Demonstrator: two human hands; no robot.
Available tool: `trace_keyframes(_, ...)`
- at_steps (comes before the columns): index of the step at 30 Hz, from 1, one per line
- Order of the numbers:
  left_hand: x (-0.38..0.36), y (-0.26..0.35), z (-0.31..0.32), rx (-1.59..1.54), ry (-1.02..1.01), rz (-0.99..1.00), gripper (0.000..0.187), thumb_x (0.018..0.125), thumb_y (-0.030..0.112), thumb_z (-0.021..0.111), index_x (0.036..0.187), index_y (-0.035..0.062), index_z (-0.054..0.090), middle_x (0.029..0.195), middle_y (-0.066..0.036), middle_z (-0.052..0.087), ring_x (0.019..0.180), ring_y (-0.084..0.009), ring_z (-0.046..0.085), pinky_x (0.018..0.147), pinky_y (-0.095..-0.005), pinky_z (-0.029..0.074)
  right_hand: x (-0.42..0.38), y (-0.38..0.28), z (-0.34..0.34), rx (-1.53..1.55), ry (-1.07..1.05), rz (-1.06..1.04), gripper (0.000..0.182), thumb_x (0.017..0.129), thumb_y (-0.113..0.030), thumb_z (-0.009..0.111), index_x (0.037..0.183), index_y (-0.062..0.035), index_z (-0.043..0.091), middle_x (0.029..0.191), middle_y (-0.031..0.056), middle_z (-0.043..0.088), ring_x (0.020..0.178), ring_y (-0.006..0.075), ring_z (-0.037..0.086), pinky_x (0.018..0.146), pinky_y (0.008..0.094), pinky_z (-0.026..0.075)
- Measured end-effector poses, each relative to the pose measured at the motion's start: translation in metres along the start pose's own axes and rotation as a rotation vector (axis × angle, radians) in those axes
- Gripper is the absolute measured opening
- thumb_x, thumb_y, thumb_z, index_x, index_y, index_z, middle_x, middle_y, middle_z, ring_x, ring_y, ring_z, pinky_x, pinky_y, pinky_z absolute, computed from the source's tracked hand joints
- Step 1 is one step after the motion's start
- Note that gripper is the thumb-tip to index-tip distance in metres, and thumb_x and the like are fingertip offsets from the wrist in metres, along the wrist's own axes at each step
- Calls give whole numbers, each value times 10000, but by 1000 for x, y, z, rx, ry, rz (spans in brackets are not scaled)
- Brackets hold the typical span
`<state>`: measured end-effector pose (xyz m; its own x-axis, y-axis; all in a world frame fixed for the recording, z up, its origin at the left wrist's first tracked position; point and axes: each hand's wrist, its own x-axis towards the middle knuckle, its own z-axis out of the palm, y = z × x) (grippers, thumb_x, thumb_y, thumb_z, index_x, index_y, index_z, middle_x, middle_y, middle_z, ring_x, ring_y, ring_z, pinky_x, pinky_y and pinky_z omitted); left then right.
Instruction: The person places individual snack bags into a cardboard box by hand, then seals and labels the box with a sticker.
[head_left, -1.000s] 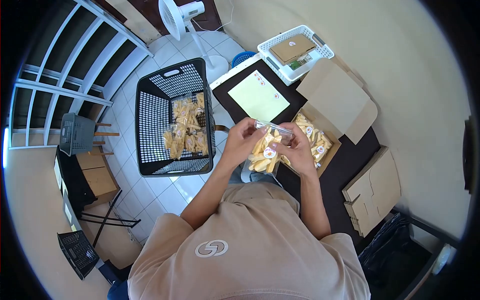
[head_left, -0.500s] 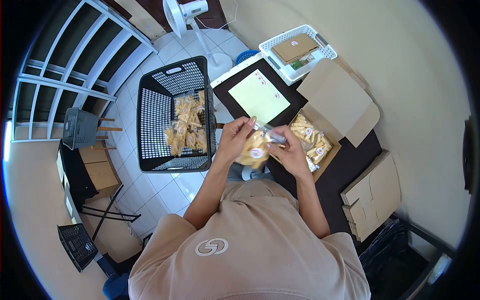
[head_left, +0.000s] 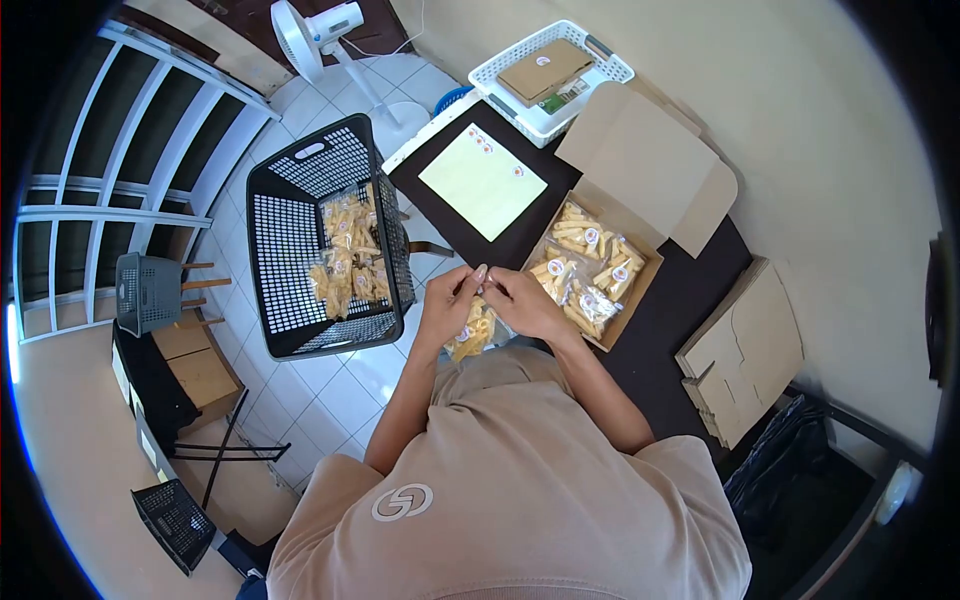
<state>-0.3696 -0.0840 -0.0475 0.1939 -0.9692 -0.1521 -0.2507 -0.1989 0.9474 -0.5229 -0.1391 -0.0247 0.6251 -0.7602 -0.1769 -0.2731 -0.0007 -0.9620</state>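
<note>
Both hands are close together in front of the shirt, pinching the top of a clear bag of yellow sticks (head_left: 474, 334). My left hand (head_left: 447, 303) has its fingers closed on the bag's upper edge, and my right hand (head_left: 524, 305) grips the same edge beside it. The bag hangs below the fingers. Just right of the hands is an open cardboard box (head_left: 640, 292) holding several labelled bags of sticks (head_left: 620, 268). To the left stands a black basket (head_left: 285, 235) with more bags (head_left: 350, 225) inside.
On the dark table (head_left: 655, 365) lie a pale sheet with round stickers (head_left: 484, 185) and flattened cardboard (head_left: 745, 350). A white basket (head_left: 545, 125) holds a small brown box (head_left: 545, 70). A white fan (head_left: 345, 45) stands on the tiled floor.
The hands have come closer together and the bag now hangs lower, nearer the shirt. The camera view has shifted, showing more of the cardboard box's bags.
</note>
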Motion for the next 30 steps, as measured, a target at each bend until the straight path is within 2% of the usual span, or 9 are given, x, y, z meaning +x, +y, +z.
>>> trace_keyframes(5,2,-21,-8,8,103,-15,277,924,155,598,717,-27,568,559,16,462,561,-47,369,481,-268,302,-6,0,5,-105,-28,-12,222,858,-151,556,774,55,559,678,250,592,640,400,609,581,458,445)
trace_keyframes(7,6,-25,-15,45,143,4,286,917,159,607,705,-28,565,557,19,463,550,-45,376,476,-263,304,-8,2,8,-78,-23,-90,190,854,-151,574,776,19,542,646,176,574,574,290,575,553,380,438)
trace_keyframes(14,7,-33,-17,50,252,-41,294,929,179,597,717,-24,574,574,13,478,557,-46,401,487,-251,319,-9,-4,-2,-62,-33,-129,165,825,-105,598,739,17,529,608,144,564,546,248,560,536,363,435)
trace_keyframes(17,8,-30,-11,47,343,-14,292,940,186,585,734,-22,579,578,10,473,560,-50,402,490,-254,325,-5,-2,-7,-27,-27,-46,171,839,-112,609,750,13,532,580,107,518,526,158,489,514,336,402)
trace_keyframes(18,8,-24,-14,50,343,-13,292,940,186,585,734,-22,579,578,10,473,560,-50,402,490,-254,325,-4,-4,-8,-24,-26,-48,171,839,-112,609,750,13,532,580,107,518,526,158,489,514,336,402)
trace_keyframes(20,6,-13,-19,8,288,-40,293,948,189,573,743,-20,582,572,2,467,553,-56,397,489,-263,330,-5,-10,-10,-75,51,-37,179,837,-132,613,788,34,568,646,198,595,601,345,620,565,415,455)
trace_keyframes(21,6,-12,-18,7,282,-41,293,948,189,573,743,-20,582,572,2,467,553,-56,397,489,-263,330,-5,-6,-7,-75,55,-33,179,837,-132,613,788,34,568,646,198,595,601,345,620,565,415,455)
trace_keyframes(23,4,-12,-17,57,282,-34,305,953,191,563,732,-18,573,567,-3,466,550,-59,393,487,-271,331,-5,7,2,-70,58,-216,168,884,-122,591,812,21,540,606,148,541,525,240,528,521,380,408)
trace_keyframes(30,3,-40,-18,170,289,-55,361,979,246,537,694,25,527,600,27,468,565,-39,389,497,-234,304,-9,4,6,-92,6,-81,179,866,-149,597,821,22,565,644,164,588,581,280,593,560,384,450)
